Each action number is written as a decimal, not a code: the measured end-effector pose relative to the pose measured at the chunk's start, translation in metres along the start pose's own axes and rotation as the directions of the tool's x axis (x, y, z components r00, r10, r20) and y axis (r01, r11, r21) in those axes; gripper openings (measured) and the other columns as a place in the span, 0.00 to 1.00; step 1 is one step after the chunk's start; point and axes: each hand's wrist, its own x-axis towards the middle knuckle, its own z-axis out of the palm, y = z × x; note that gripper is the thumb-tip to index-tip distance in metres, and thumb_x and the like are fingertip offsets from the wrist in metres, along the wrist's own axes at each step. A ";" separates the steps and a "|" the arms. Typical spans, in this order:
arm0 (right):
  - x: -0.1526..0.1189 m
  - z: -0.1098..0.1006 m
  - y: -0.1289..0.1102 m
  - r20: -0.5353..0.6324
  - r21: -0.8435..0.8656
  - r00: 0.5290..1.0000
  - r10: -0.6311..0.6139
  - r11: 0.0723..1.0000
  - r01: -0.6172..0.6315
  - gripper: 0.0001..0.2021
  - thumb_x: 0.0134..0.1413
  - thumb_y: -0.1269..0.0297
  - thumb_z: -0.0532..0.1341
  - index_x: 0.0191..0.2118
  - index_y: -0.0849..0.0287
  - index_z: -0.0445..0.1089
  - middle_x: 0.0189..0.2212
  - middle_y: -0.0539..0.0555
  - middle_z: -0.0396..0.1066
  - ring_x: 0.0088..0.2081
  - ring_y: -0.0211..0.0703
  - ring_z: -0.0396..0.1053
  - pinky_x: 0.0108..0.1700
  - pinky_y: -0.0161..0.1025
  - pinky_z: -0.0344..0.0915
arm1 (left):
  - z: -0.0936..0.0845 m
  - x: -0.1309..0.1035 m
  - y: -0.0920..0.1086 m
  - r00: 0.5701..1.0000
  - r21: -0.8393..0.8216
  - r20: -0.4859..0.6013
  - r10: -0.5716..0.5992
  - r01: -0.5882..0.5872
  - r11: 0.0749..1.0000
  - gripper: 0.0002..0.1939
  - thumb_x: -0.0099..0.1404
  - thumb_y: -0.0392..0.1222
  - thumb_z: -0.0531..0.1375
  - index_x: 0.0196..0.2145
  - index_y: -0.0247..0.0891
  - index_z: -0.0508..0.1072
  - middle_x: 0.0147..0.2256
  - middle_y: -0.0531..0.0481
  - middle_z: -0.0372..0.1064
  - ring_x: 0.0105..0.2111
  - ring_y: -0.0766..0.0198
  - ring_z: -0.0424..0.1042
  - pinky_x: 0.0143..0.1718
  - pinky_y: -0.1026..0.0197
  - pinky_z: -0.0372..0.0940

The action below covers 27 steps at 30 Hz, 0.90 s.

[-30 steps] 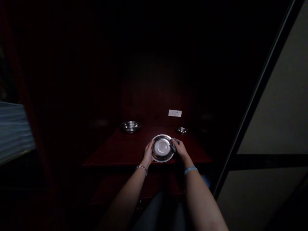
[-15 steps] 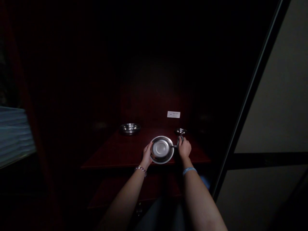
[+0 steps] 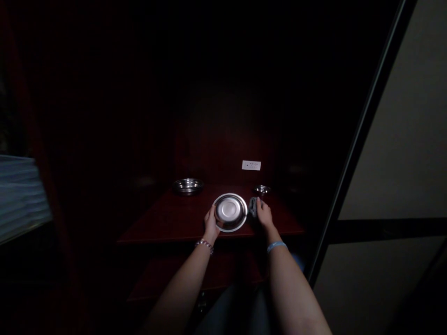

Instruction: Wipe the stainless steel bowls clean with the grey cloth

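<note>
My left hand (image 3: 211, 224) grips a shiny metal bowl (image 3: 230, 211) by its left rim, with the bowl's underside turned towards me. On the bowl's other side, my right hand (image 3: 264, 214) is closed on a grey cloth (image 3: 253, 206), close to the right rim. Whether the cloth touches the rim is hard to tell. Both hands are over the front of a dark red wooden shelf (image 3: 157, 221). A small metal bowl (image 3: 261, 189) stands on the shelf just beyond my right hand.
Stacked metal bowls (image 3: 187, 186) sit on the shelf's left rear. A white socket plate (image 3: 251, 165) is fixed to the back panel. To the right runs a sliding door's edge (image 3: 359, 125). Folded pale-blue items (image 3: 23, 195) lie at far left. A lower shelf (image 3: 157, 279) shows beneath.
The held bowl has shifted slightly left and up, and its tilt has changed. My right hand has moved a little left, and more of the grey cloth shows.
</note>
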 end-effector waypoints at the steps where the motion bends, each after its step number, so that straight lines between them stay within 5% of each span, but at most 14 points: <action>1: -0.001 0.005 -0.002 0.021 -0.075 1.000 -0.015 0.997 0.016 0.26 0.65 0.41 0.49 0.48 0.54 0.75 0.47 0.62 0.76 0.52 0.55 0.71 0.55 0.45 0.62 | 0.001 0.000 0.000 1.000 -0.005 0.001 0.013 -0.013 1.000 0.10 0.61 0.44 0.66 0.38 0.37 0.78 0.34 0.48 0.78 0.34 0.64 0.77 0.39 0.62 0.71; 8: -0.005 0.034 -0.011 0.098 -0.339 0.994 -0.047 0.938 0.077 0.21 0.67 0.47 0.51 0.49 0.55 0.74 0.46 0.63 0.77 0.48 0.54 0.73 0.51 0.44 0.63 | 0.001 0.000 -0.001 0.998 0.030 -0.006 0.055 -0.054 0.998 0.10 0.62 0.45 0.65 0.36 0.36 0.79 0.37 0.45 0.79 0.38 0.58 0.77 0.43 0.59 0.71; 17: -0.007 0.020 -0.006 0.081 -0.443 0.992 -0.101 0.887 0.127 0.16 0.64 0.51 0.57 0.45 0.56 0.76 0.43 0.63 0.78 0.46 0.52 0.74 0.50 0.42 0.62 | 0.002 0.000 -0.005 0.998 0.048 0.014 0.062 -0.062 0.997 0.12 0.60 0.46 0.67 0.37 0.35 0.79 0.34 0.46 0.78 0.35 0.61 0.76 0.41 0.59 0.70; 27: -0.012 0.019 -0.020 -0.001 -0.727 0.990 -0.140 0.681 0.095 0.17 0.70 0.57 0.51 0.49 0.59 0.73 0.43 0.64 0.77 0.45 0.49 0.75 0.47 0.40 0.63 | 0.003 -0.001 -0.005 0.994 0.034 0.018 0.112 -0.112 0.993 0.18 0.54 0.50 0.70 0.37 0.33 0.79 0.34 0.45 0.78 0.35 0.61 0.76 0.40 0.60 0.70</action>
